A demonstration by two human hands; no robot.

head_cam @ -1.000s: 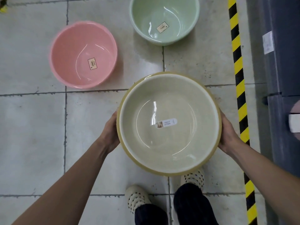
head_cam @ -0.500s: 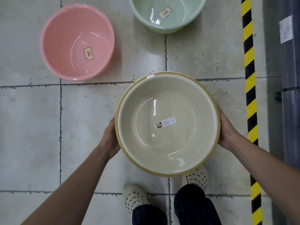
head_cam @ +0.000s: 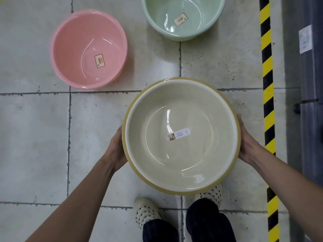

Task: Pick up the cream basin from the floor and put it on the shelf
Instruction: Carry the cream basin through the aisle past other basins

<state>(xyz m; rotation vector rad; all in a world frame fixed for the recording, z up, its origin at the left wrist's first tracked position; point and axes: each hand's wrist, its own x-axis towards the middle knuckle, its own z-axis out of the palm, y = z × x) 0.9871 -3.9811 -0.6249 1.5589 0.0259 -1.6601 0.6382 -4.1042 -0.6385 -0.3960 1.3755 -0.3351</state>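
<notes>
The cream basin [head_cam: 181, 161], round with a tan outer rim and a white sticker inside, is held level above the tiled floor, in front of my feet. My left hand [head_cam: 116, 150] grips its left rim, fingers hidden under the basin. On the opposite rim sits my right hand [head_cam: 248, 145], gripping the same way. The dark grey base of the shelf [head_cam: 307, 95] runs along the right edge of the view; its upper levels are out of sight.
A pink basin [head_cam: 70, 48] stands on the floor at upper left and a green basin [head_cam: 206, 27] at the top centre. A yellow-black hazard stripe [head_cam: 267, 95] runs along the floor beside the shelf. My spotted shoes [head_cam: 146, 213] are below the basin.
The cream basin stays in both hands at about the same place in view. The floor, pink basin and green basin have shifted in the view, first up, then down and right.
</notes>
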